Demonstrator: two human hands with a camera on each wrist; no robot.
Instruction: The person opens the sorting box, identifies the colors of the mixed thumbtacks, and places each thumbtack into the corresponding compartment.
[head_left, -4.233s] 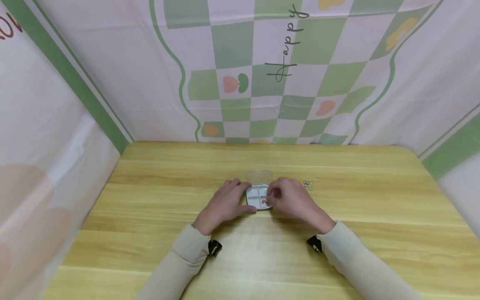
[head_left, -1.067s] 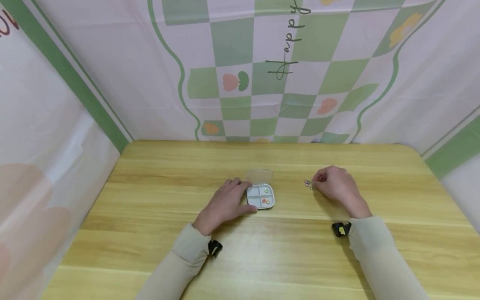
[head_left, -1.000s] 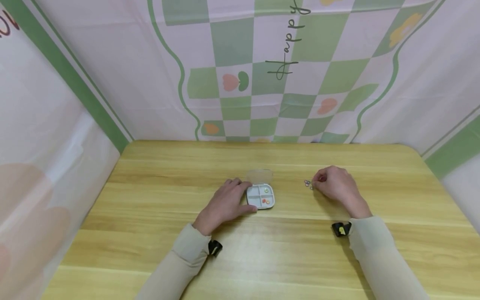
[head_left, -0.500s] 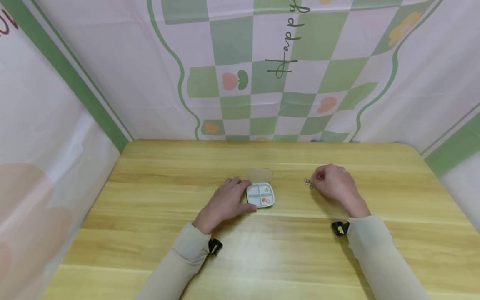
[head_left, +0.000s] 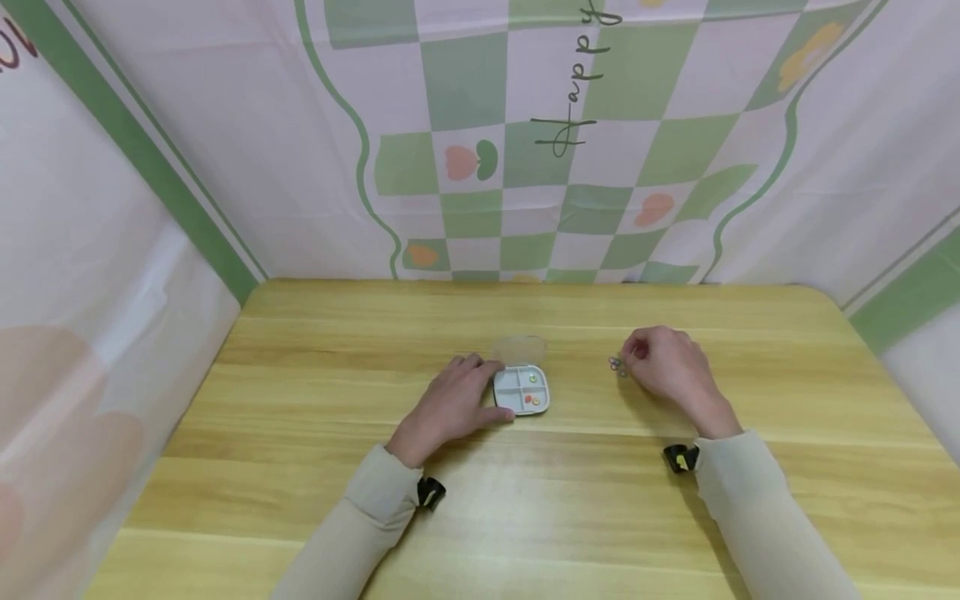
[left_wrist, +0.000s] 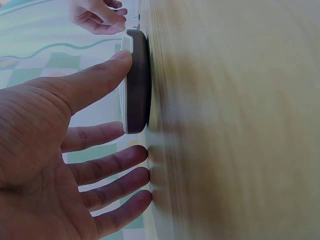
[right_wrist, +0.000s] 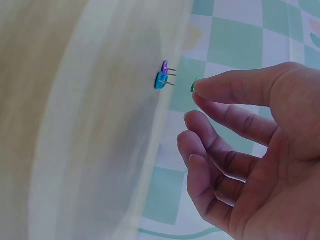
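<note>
A small grey pill box [head_left: 507, 400] with a divided tray lies on the table, its clear lid [head_left: 519, 350] folded back. My left hand [head_left: 447, 408] holds its left side, thumb at the near edge and index finger at the far edge. In its right compartments sit a green piece [head_left: 533, 379], a red piece [head_left: 528, 400] and an orange piece [head_left: 536, 402]. My right hand [head_left: 670, 367] pinches a tiny green stud earring [right_wrist: 194, 85] between thumb and index finger, just above the table. Beside it lie a purple stud [right_wrist: 165, 67] and a blue stud [right_wrist: 159, 81], metal posts showing.
The wooden table [head_left: 480, 517] extends around both hands. Behind it hangs a green and white checked cloth [head_left: 540, 167], with another pale cloth [head_left: 97, 333] on the left side. A black wrist strap [head_left: 431, 493] shows at the left sleeve.
My right hand has left the pill box and gone right to the loose studs. In the last second it has risen slightly, with the green stud pinched. The left hand stays on the box.
</note>
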